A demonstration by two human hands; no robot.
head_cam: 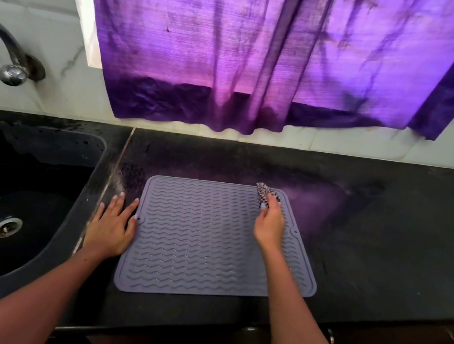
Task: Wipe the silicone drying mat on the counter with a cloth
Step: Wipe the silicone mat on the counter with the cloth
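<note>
Right hand [269, 224] pinches a bunched patterned cloth [263, 195] between thumb and curled fingers, right of frame centre, over the mat's [211, 244] far right corner. Cloth tip touches or sits just above the ribbed surface; contact can't be told for sure. Left hand [112, 225] lies flat with fingers spread on the counter [382, 248], index fingertip touching the mat's left edge, likely steadying it.

Mat: grey, wavy ridges, raised rim, lying flat at centre frame on the dark counter, front edge near the counter lip. Judged soft, floppy, light, grippy underneath but may creep or buckle under a hard stroke, so pinning one edge makes sense. Best held at the rim or a corner, not mid-sheet. Cloth looks thin and limp; a wadded grip gives a small contact patch, and ridges may trap water between strokes.

Sink [16, 203] at left, tap [12, 71] upper left, purple curtain [248, 60] across the top.
</note>
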